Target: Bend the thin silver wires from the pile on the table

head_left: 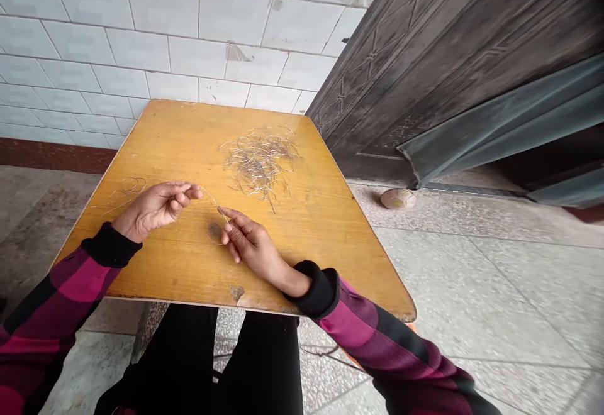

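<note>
A thin, pale wire runs in a curve between my two hands, over the near half of the wooden table. My left hand is closed and pinches one end between thumb and fingertips. Lower and to the right, my right hand is also closed, with its fingers gripping the other part of the wire. Beyond my hands lies a tangled heap of short wires. A few looser wires lie at the table's left side, partly behind my left hand and wrist.
The yellow-brown table has worn edges and a chipped spot near its front. A white tiled wall stands behind it. To the right are a dark carved door, a grey-green curtain and a round object on the floor.
</note>
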The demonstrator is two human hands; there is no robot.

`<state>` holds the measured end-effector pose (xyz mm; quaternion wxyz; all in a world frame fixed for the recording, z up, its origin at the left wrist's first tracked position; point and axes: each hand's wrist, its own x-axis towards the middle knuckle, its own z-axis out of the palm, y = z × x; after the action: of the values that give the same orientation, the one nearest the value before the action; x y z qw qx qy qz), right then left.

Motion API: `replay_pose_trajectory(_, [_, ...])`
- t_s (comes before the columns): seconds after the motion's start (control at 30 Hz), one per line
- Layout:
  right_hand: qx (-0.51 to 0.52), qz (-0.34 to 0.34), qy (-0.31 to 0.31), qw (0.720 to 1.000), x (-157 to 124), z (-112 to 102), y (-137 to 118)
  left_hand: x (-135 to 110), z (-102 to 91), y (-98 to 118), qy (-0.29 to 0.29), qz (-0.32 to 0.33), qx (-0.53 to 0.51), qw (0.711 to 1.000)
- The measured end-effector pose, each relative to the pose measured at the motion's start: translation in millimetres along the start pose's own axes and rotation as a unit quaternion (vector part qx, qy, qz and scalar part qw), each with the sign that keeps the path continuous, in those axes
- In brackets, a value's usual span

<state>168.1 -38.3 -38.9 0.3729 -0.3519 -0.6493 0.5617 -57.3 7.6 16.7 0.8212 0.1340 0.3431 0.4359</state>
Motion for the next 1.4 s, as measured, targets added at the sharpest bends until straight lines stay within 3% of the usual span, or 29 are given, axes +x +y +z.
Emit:
replay_pose_trajectory(0.1, [-0.093, -0.041, -0.008, 0.995, 0, -1, 2, 1, -1.2, 1, -0.005, -0.008, 0.012, 1.0])
replay_pose_trajectory(0.23, [-0.23, -0.114, -0.018, 0.966, 0, -4, 1, 2, -1.9, 0, -0.02, -0.031, 0.05, 0.998])
replay_pose_trajectory(0.37, [-0.292, -0.172, -0.038, 0.94, -2, -6, -2, 1, -1.1, 0, -0.026, -0.039, 0.086, 0.995])
replay_pose_trajectory(0.57, [-0.301, -0.186, -0.106, 0.929, -1, -8, -4, 5, -1.7, -4, -0.032, -0.057, 0.144, 0.987])
replay_pose_trajectory(0.8, [-0.262, -0.209, -0.185, 0.924, 3, -6, -9, 18, -11.8, -12, -0.12, -0.111, 0.186, 0.969])
replay_pose_trajectory(1.13, [-0.156, -0.048, -0.231, 0.959, 2, -4, -14, 26, -12.8, -21, -0.153, -0.134, 0.178, 0.963])
replay_pose_trajectory(1.4, [-0.086, 0.005, -0.229, 0.97, 4, -2, -10, 28, -7.8, -25, -0.133, -0.122, 0.194, 0.964])
